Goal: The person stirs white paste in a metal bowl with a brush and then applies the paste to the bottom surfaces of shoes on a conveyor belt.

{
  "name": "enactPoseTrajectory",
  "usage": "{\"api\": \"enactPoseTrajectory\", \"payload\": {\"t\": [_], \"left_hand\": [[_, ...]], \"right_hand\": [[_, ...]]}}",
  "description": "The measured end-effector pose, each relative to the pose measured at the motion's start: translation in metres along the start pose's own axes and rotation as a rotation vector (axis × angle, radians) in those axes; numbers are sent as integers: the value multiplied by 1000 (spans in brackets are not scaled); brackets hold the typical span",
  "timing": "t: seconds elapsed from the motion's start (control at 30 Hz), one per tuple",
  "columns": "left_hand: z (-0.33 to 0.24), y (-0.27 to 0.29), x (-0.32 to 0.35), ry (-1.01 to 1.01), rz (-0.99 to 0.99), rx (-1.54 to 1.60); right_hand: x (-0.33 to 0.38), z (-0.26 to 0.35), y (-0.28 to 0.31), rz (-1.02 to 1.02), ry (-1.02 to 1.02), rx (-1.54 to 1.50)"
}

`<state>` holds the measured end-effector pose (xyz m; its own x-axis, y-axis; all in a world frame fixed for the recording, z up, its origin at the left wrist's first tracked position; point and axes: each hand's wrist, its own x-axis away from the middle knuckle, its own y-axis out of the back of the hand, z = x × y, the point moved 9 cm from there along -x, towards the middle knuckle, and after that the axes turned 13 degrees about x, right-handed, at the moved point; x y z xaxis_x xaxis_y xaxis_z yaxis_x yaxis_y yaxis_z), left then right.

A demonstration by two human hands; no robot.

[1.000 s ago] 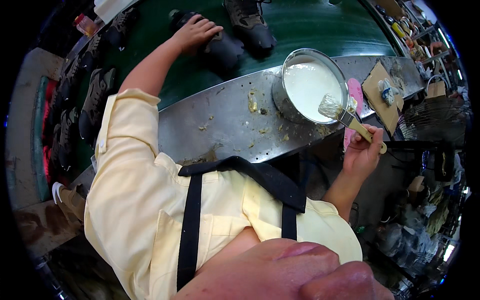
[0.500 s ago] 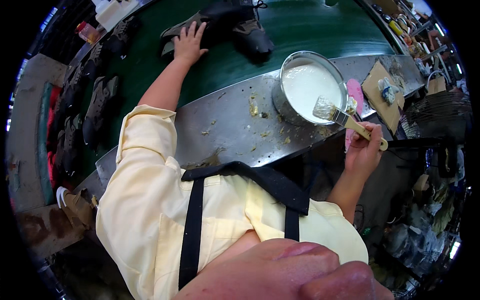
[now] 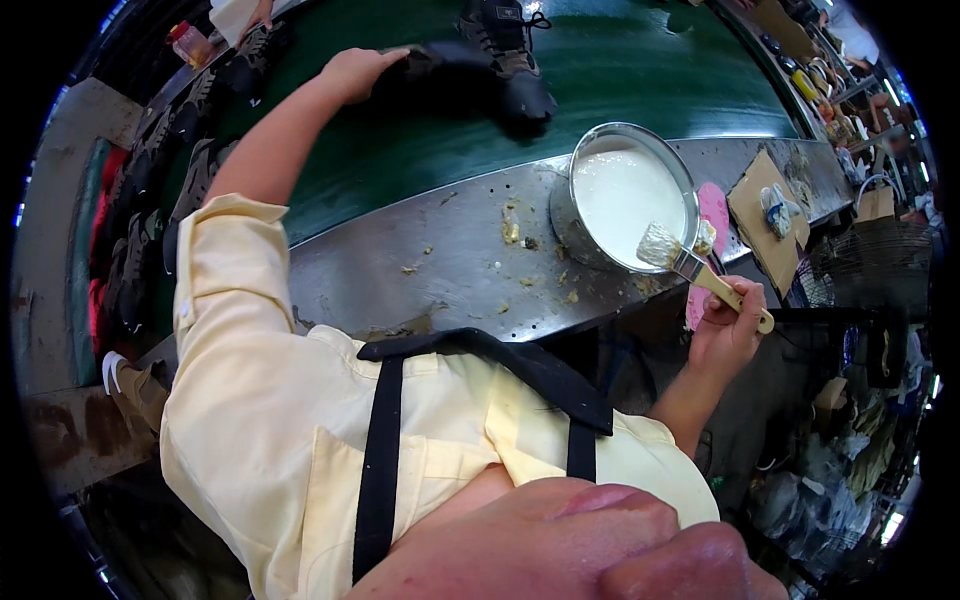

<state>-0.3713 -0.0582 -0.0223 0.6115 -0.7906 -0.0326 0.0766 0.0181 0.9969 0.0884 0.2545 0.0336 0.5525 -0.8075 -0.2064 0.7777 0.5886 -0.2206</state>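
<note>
At the far left-centre, my left hand [image 3: 360,76] is closed on the end of a dark shoe [image 3: 440,65], which is smeared by motion above the green surface. Beside it stands another dark shoe [image 3: 520,85] with laces, its toe toward me. My right hand [image 3: 728,325] grips the wooden handle of a flat paintbrush [image 3: 712,284]. The brush's white-coated bristles rest over the near right rim of a round metal pot [image 3: 565,215]. Thick white liquid [image 3: 630,190] fills much of the pot.
The green surface [image 3: 600,60] borders a metal ledge [image 3: 450,250] spotted with dried residue. Several shoes [image 3: 130,270] line the left side. Another person's hand [image 3: 262,14] shows at the upper left. Right of the pot lie a pink sole-shaped piece [image 3: 712,205] and cardboard [image 3: 760,215].
My left hand has moved left and closed on the shoe it lay on with spread fingers; that shoe has shifted. Another person's hand has appeared at upper left. My right hand keeps its brush hold.
</note>
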Motion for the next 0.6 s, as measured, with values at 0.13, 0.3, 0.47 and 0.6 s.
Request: {"api": "enactPoseTrajectory", "payload": {"t": [0.13, 0.3, 0.47, 0.6], "left_hand": [[-16, 17, 31, 46, 382, 62], [-65, -19, 54, -8, 355, -357], [-94, -25, 95, -136, 337, -191], [-88, -31, 89, -193, 299, -170]], "right_hand": [[-3, -12, 1, 36, -32, -15], [-6, -22, -5, 178, -58, -97], [-3, -18, 1, 90, -16, 11], [1, -17, 0, 102, -9, 58]]}}
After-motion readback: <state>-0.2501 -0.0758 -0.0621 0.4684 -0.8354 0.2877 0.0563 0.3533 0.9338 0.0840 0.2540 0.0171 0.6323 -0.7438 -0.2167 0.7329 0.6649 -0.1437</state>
